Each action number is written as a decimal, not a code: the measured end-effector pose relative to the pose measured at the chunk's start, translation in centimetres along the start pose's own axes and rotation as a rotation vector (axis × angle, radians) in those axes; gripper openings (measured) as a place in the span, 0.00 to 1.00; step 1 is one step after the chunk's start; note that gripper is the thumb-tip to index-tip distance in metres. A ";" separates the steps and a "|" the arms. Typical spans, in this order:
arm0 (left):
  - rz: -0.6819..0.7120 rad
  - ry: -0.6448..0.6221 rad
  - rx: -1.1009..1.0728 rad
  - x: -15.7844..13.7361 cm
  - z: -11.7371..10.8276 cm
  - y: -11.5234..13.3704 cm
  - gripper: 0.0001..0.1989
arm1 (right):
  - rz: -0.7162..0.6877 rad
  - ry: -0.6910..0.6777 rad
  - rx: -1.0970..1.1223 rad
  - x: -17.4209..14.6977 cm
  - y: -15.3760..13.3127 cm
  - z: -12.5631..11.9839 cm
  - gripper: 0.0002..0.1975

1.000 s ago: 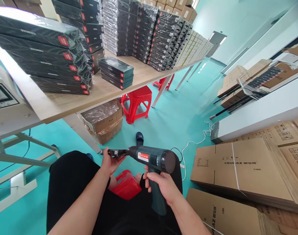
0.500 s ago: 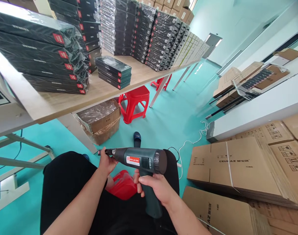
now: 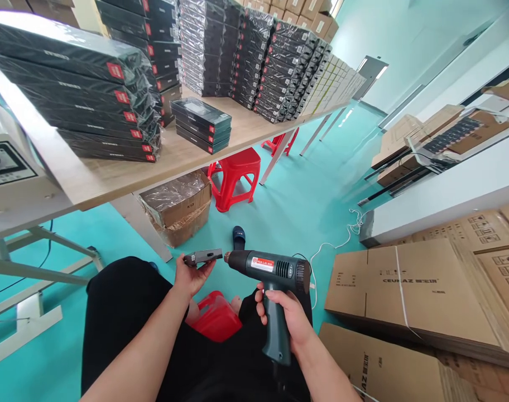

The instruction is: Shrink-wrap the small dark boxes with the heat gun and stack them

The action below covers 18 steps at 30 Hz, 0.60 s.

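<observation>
My right hand (image 3: 286, 312) is wrapped round the handle of a dark green heat gun (image 3: 265, 267), which has a red and white label. Its nozzle points left, just short of a small flat dark box (image 3: 203, 256). That box is gripped by my left hand (image 3: 191, 276), held edge-on so that a narrow grey-black side faces me. A small stack of black boxes (image 3: 202, 123) lies on the wooden table (image 3: 124, 181). To its left stands a taller pile of film-wrapped black boxes (image 3: 91, 95) with red corner labels.
A red stool (image 3: 238, 173) and an open carton (image 3: 181, 209) stand under the table. Another red plastic piece (image 3: 216, 318) is between my legs. Flattened cartons (image 3: 409, 290) are piled at right, near a white cable (image 3: 321, 245). A machine (image 3: 11, 167) sits at far left.
The heat gun has moved right, drawing its nozzle back from the box. The box in my left hand has turned, showing more of its side. The view has shifted slightly.
</observation>
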<state>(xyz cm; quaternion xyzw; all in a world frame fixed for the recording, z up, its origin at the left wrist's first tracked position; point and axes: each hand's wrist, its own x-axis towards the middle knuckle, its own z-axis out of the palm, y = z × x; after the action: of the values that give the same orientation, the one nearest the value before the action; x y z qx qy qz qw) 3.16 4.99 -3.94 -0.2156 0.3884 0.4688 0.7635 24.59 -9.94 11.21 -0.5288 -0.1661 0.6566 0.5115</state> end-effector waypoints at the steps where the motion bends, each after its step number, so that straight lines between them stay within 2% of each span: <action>1: -0.005 -0.014 0.002 0.0 0.0 0.0 0.18 | -0.003 0.006 0.003 0.0 0.0 0.1 0.12; 3: -0.007 -0.057 0.006 0.1 -0.2 -0.1 0.19 | -0.004 0.005 0.006 0.2 -0.1 0.1 0.12; 7: 0.012 -0.059 0.048 0.0 -0.4 -0.2 0.19 | -0.004 -0.016 -0.006 0.5 -0.3 -0.1 0.12; 12: 0.040 -0.103 0.108 -0.6 -0.5 -0.1 0.15 | 0.002 -0.001 -0.021 0.4 -0.5 -0.1 0.12; 18: 0.135 -0.182 0.155 -0.6 -0.3 0.3 0.14 | 0.016 -0.104 -0.030 -0.9 -1.1 -0.2 0.13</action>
<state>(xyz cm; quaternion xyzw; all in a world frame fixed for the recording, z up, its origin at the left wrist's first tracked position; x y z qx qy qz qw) 2.62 4.61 -3.65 -0.0859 0.3662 0.5053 0.7767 25.19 -10.25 12.42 -0.5029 -0.1984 0.6847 0.4888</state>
